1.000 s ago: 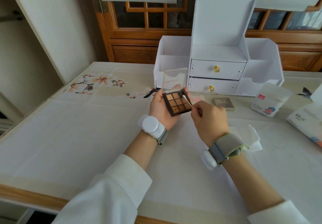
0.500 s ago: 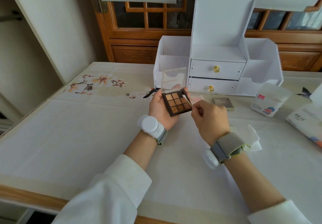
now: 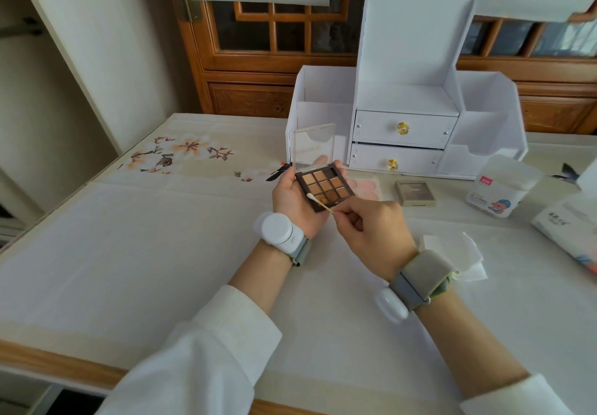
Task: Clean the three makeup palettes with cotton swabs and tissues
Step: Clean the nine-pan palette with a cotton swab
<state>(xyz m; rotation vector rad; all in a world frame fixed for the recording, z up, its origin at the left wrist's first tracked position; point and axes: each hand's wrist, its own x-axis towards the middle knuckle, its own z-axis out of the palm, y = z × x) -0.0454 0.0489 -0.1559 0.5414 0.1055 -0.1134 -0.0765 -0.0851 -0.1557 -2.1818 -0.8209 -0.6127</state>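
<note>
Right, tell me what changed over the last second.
The right hand, still pinching the cotton swab, drew its tip across the open palette, from the far right side to the near left corner. The left hand holds that palette as before; the closed palette and crumpled tissue have not moved.

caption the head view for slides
The left hand holds an open palette; the right hand touches a swab to its near corner
</note>
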